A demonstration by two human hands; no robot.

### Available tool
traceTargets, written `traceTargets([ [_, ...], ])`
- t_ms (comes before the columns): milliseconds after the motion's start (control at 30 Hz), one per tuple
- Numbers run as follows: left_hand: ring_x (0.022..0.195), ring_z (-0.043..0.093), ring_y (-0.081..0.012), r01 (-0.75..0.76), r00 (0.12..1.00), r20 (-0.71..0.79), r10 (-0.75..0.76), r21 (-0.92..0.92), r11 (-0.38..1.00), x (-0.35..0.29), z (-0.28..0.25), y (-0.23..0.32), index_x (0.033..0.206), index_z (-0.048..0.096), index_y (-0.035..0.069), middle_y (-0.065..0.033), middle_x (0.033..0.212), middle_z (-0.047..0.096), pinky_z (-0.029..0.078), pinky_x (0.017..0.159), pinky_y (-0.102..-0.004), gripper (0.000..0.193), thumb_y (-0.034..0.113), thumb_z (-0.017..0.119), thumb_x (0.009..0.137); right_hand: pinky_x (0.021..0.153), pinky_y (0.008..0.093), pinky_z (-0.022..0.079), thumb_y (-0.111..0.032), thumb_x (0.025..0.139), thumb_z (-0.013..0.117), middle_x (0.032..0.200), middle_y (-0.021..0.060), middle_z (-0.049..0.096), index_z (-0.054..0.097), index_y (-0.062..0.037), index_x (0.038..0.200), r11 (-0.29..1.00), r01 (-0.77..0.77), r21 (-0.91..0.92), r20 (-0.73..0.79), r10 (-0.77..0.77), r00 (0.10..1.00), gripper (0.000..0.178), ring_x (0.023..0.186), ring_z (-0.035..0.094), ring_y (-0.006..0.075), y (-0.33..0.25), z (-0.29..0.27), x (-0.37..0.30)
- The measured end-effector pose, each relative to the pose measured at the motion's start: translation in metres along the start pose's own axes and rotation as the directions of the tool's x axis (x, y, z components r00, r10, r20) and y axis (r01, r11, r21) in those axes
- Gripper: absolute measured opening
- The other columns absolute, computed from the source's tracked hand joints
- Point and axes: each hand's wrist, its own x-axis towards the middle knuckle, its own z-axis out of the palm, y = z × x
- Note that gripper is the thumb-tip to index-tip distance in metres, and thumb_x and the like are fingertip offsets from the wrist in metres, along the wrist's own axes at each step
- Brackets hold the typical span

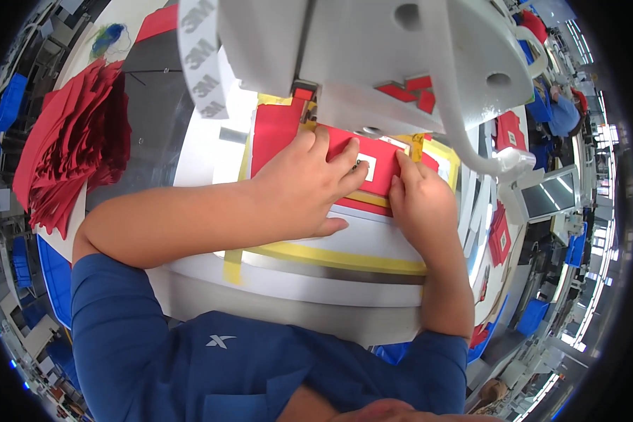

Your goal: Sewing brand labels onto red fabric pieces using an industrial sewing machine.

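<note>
A red fabric piece [381, 158] with a small white label [367, 169] lies on a white work plate edged with yellow tape, under the head of a white sewing machine [373, 56]. My left hand [306, 176] rests on it palm down, fingers spread, fingertips left of and beside the label. At its right edge, my right hand [425, 200] presses down with index finger and thumb a little apart; its other fingers are partly hidden. Another red fabric part [273, 130] shows beyond my left wrist, near the machine's needle area [307, 105].
A thick stack of red fabric pieces [77, 141] stands at the left beside a dark panel [151, 119]. Blue and green thread [109, 41] lies behind it. On the right are labelled red pieces [499, 235], a screen [550, 193] and a white hose [454, 105]. Another person [564, 116] sits far right.
</note>
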Motion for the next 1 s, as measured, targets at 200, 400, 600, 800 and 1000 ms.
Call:
traceTargets([
  [200, 0.126, 0.059, -0.0514, 0.03, 0.999, 0.046, -0.028, -0.056, 0.998, -0.013, -0.001, -0.011, 0.155, 0.057, 0.007, -0.0241, 0.157, 0.055, 0.046, 0.104, -0.0497, 0.082, 0.065, 0.066, 0.097, 0.079, 0.047, 0.059, -0.013, 0.098, 0.07, 0.099, 0.0171, 0.075, 0.073, -0.0015, 0.131, 1.0, -0.011, -0.019, -0.007, 0.01, 1.0, 0.035, 0.085, 0.073, 0.0371, -0.016, 0.005, 0.009],
  [400, 0.131, 0.056, -0.0514, 0.038, 0.996, 0.087, -0.037, -0.013, 0.999, -0.026, -0.008, -0.024, 0.159, 0.054, 0.011, -0.0229, 0.16, 0.053, 0.047, 0.105, -0.051, 0.084, 0.067, 0.064, 0.097, 0.073, 0.0452, 0.062, -0.011, 0.094, 0.069, 0.105, 0.0212, 0.076, 0.071, 0.0059, 0.129, 0.999, 0.016, -0.041, 0.031, -0.015, 0.999, 0.039, 0.082, 0.075, 0.037, -0.028, 0.006, 0.02],
  [600, 0.132, 0.056, -0.0516, 0.025, 0.995, 0.102, -0.023, -0.022, 0.999, -0.041, -0.008, -0.032, 0.16, 0.054, 0.011, -0.0225, 0.159, 0.053, 0.049, 0.102, -0.0509, 0.088, 0.07, 0.063, 0.095, 0.076, 0.0476, 0.059, -0.016, 0.097, 0.069, 0.092, 0.0168, 0.074, 0.07, 0.0001, 0.131, 0.999, 0.045, -0.031, -0.012, -0.045, 0.999, 0.038, 0.083, 0.073, 0.0366, -0.039, 0.019, 0.021],
  [800, 0.13, 0.056, -0.055, 0.064, 0.989, 0.139, -0.055, -0.057, 0.996, -0.052, -0.018, -0.041, 0.156, 0.056, 0.01, -0.0228, 0.157, 0.054, 0.051, 0.098, -0.0526, 0.086, 0.069, 0.066, 0.093, 0.07, 0.0441, 0.06, -0.012, 0.094, 0.07, 0.09, 0.017, 0.073, 0.066, 0.0044, 0.133, 0.998, 0.044, -0.051, 0.006, -0.044, 0.999, 0.043, 0.077, 0.074, 0.0338, -0.051, 0.028, 0.025],
  [1000, 0.133, 0.054, -0.0538, 0.062, 0.984, 0.167, -0.058, -0.019, 0.998, -0.061, -0.023, -0.051, 0.158, 0.055, 0.014, -0.0217, 0.16, 0.052, 0.049, 0.102, -0.0547, 0.087, 0.069, 0.068, 0.092, 0.063, 0.0392, 0.059, -0.007, 0.085, 0.067, 0.095, 0.0197, 0.075, 0.068, 0.0109, 0.129, 0.991, 0.104, -0.087, -0.016, -0.106, 0.994, 0.047, 0.075, 0.076, 0.0275, -0.063, 0.03, 0.033],
])
